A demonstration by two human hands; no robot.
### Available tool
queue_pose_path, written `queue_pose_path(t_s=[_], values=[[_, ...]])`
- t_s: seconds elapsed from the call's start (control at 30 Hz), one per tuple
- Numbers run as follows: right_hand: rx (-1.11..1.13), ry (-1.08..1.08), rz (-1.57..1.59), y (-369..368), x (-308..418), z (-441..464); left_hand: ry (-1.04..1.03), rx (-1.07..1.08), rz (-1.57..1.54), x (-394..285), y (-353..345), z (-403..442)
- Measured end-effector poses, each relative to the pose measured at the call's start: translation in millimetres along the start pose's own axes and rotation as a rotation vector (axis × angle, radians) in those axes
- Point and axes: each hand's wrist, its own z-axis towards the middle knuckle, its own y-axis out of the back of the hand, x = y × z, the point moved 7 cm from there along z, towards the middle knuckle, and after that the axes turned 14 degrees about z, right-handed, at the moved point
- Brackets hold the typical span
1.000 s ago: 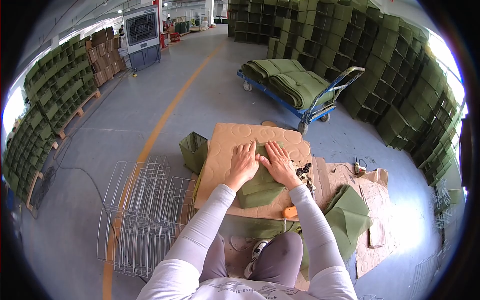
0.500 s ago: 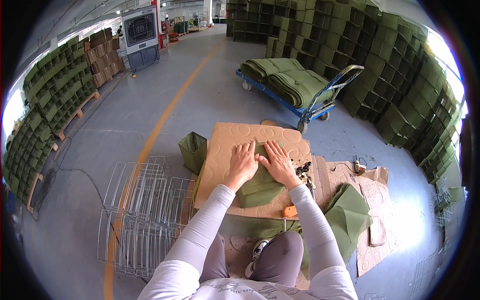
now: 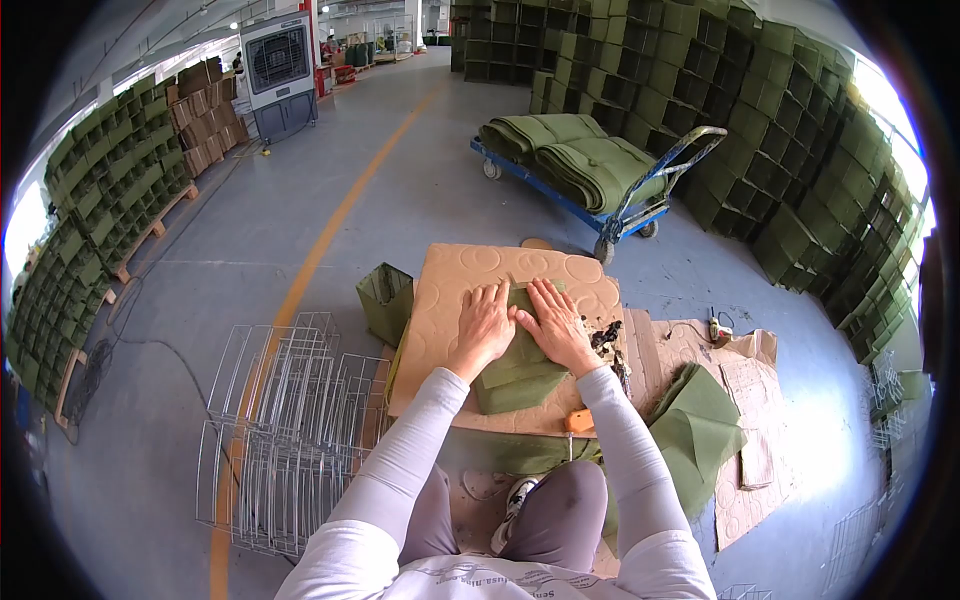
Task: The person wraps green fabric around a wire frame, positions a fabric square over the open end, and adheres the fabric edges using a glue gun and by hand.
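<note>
A folded piece of green fabric [image 3: 518, 385] lies on the cardboard-topped work surface [image 3: 440, 300] in front of me. My left hand [image 3: 487, 322] rests flat on its far left part, fingers stretched forward. Beside it, my right hand [image 3: 553, 322] presses on the far right part with fingers spread, the two thumbs nearly meeting. Close to my right forearm is an orange-handled tool [image 3: 579, 421]. Dark scraps [image 3: 607, 340] lie at the board's right edge. An open green fabric box [image 3: 386, 302] stands off the left side.
Wire frames [image 3: 290, 440] are stacked on the floor at left. Green sheets [image 3: 697, 430] lie on cardboard at right, near a power tool [image 3: 718, 328]. Ahead is a blue trolley [image 3: 570, 185] with folded green fabric. Stacked green boxes [image 3: 680, 100] line the right, and an air cooler [image 3: 280, 75] stands far left.
</note>
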Motion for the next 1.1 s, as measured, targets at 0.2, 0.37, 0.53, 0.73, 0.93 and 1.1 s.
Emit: queue_pose_path(t_s=[0.2,0.37,0.53,0.73,0.93,1.1], values=[[0.01,0.0,0.0,-1.2,-1.2,0.3,0.003,0.009,-0.008,0.2,0.0,-0.2],[-0.012,0.016,-0.006,-0.2,0.9,-0.2,0.003,-0.001,-0.015,0.2,-0.5,-0.3],[-0.014,0.016,-0.011,-0.9,-0.7,0.3,0.002,-0.007,-0.022,0.2,0.0,-0.2],[-0.02,0.015,-0.016,-0.5,0.1,0.4,-0.001,-0.008,-0.027,-0.3,0.4,0.3],[-0.024,0.013,-0.004,0.7,1.3,0.0,-0.011,-0.009,-0.014,-0.2,-0.1,0.1],[-0.032,0.017,-0.001,-0.2,-0.5,-0.4,-0.01,-0.008,-0.028,-0.2,-0.4,0.0]])
